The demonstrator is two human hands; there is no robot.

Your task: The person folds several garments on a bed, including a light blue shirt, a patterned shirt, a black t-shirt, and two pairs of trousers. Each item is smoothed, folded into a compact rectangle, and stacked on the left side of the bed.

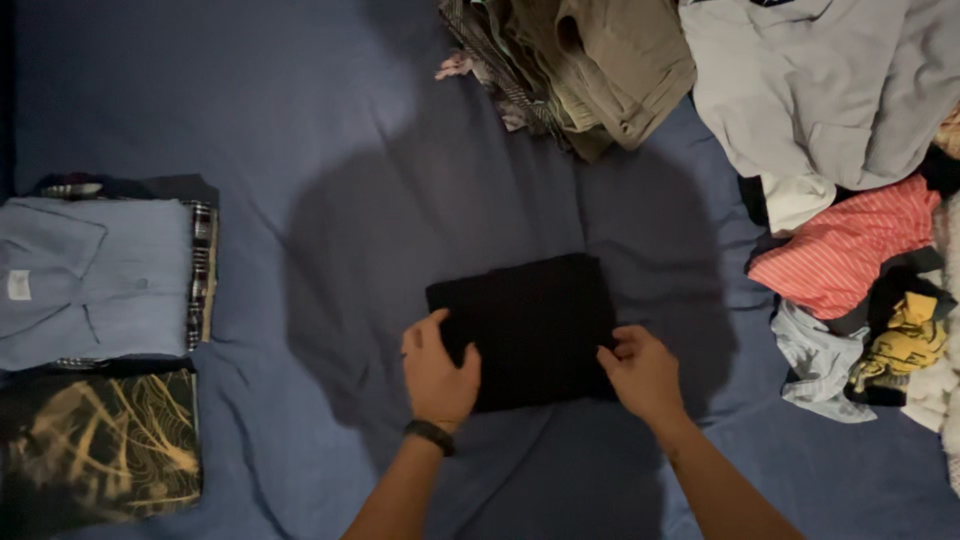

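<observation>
Two hands rest on a folded black garment lying mid-bed on the blue sheet. Left hand lies flat, fingers together, on its near left corner; right hand has fingers curled, pinching the near right edge. Folded shirts stack far left; unfolded clothes heap right.

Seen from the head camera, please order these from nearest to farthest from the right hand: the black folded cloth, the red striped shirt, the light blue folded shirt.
From the right hand:
1. Black folded cloth, touching it, just to its left.
2. Red striped shirt, in the pile to the right.
3. Light blue folded shirt, at the far left edge.
</observation>
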